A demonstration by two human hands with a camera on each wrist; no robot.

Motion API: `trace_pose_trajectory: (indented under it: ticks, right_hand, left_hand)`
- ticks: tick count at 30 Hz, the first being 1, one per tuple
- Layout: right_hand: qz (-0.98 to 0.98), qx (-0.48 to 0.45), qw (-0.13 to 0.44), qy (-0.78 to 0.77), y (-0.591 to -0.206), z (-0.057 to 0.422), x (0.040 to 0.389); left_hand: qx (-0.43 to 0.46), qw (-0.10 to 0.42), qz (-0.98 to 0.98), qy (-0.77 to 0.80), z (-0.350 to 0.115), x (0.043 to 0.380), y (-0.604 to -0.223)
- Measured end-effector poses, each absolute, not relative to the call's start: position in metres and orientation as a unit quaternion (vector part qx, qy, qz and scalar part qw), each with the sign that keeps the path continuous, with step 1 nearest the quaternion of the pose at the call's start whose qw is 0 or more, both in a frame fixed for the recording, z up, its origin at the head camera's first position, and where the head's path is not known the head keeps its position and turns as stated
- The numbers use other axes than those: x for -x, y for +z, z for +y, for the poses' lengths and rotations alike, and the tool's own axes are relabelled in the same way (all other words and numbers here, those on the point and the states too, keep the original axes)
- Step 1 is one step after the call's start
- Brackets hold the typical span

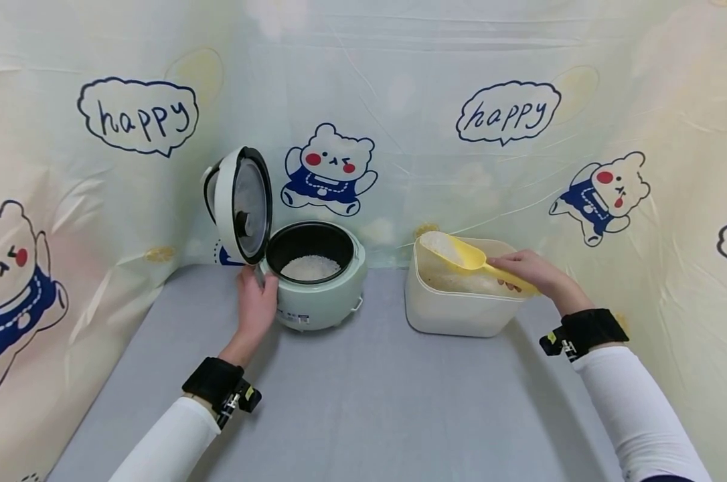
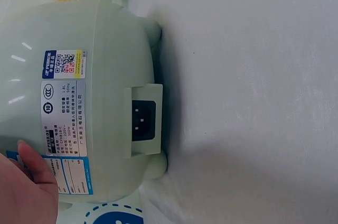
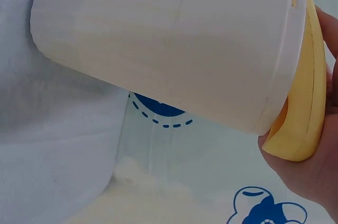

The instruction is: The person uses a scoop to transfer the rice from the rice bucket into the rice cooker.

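On the left of the head view stands a pale green rice cooker (image 1: 324, 304), its lid (image 1: 252, 207) tilted up and white rice (image 1: 310, 268) inside its dark pot. My left hand (image 1: 257, 294) holds the cooker's side below the lid hinge; in the left wrist view the thumb (image 2: 37, 163) lies against the labels. My right hand (image 1: 529, 271) grips the handle of a yellow scoop (image 1: 472, 256) heaped with rice. The scoop is tilted over a cream rice bin (image 1: 460, 314). In the right wrist view the handle (image 3: 306, 102) passes beside the bin's rim.
Both stand on a table with a grey cloth (image 1: 363, 402). A printed curtain (image 1: 412, 87) hangs close behind them. The cooker's power socket (image 2: 143, 120) faces left with no cord plugged in.
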State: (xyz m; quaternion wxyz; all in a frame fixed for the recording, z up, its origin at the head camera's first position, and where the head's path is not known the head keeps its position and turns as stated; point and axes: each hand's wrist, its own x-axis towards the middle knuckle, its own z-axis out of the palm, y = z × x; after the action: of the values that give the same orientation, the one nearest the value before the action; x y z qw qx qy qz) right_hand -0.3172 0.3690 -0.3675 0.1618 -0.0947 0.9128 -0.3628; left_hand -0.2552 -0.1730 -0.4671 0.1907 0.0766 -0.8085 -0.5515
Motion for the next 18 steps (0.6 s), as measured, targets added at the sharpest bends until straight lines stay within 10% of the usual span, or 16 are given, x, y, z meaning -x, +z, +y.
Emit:
trace_pose_trajectory:
  ticks: [18]
  right_hand:
    - [0.905,0.092,0.14,-0.392,-0.35,0.354,0.321]
  left_hand:
    - [-0.075,0.19,-0.806,-0.555,-0.173,0.256,-0.466]
